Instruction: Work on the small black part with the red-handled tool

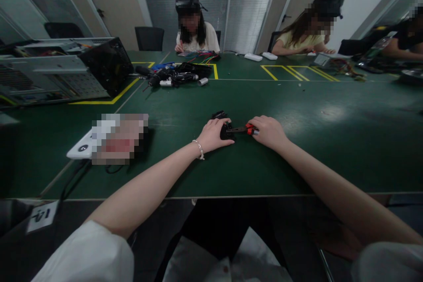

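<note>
My left hand (pixel 211 135), with a bracelet at its wrist, grips a small black part (pixel 227 132) against the green table top. What kind of part it is, I cannot make out. More of the black piece shows just beyond my fingers. In my right hand (pixel 269 132) is a pair of pliers (pixel 249 129) with red handles, its fingers closed around them. The dark jaws point left and reach the black part; whether they clamp it is too small to tell.
An opened computer case (pixel 95 70) stands at the left. Beyond my hands lies a pile of cables and tools (pixel 178 75). A white device (pixel 82 144) with a cord is at the near left. Across the green table (pixel 313 150) sit other people (pixel 198 35).
</note>
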`<state>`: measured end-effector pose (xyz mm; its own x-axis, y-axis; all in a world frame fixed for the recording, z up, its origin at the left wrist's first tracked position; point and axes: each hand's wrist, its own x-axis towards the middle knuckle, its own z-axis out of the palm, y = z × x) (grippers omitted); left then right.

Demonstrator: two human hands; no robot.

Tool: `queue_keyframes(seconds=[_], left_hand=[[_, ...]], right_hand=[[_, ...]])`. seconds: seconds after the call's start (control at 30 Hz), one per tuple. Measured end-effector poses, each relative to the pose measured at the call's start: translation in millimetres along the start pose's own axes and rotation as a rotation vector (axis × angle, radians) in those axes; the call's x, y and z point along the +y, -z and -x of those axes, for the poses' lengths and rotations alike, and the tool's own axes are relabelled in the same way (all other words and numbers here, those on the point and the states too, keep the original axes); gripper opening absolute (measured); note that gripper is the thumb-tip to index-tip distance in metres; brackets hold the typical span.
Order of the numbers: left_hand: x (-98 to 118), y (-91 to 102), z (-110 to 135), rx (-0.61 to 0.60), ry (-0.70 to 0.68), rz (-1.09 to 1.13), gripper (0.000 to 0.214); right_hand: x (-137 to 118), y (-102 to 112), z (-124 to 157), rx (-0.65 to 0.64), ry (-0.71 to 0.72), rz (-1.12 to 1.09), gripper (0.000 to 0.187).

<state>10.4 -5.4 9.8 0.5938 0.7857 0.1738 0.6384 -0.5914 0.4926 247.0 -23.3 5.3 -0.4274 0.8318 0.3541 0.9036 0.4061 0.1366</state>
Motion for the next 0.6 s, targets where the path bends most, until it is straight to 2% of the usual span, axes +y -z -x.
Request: queue_keyframes(seconds=[0.4, 0.6], left_hand=[[-3.1, -2.2, -0.6, 0.015, -0.021, -0.008, 0.069], [-1.9, -1.0, -0.3, 0.005, -0.008, -0.004, 0.069]], right_hand=[[1.4, -0.6, -0.4, 0.027, 0.043, 0.037, 0.023], [0.9, -0.6, -0.1, 0.013, 0.020, 0.018, 0.024]])
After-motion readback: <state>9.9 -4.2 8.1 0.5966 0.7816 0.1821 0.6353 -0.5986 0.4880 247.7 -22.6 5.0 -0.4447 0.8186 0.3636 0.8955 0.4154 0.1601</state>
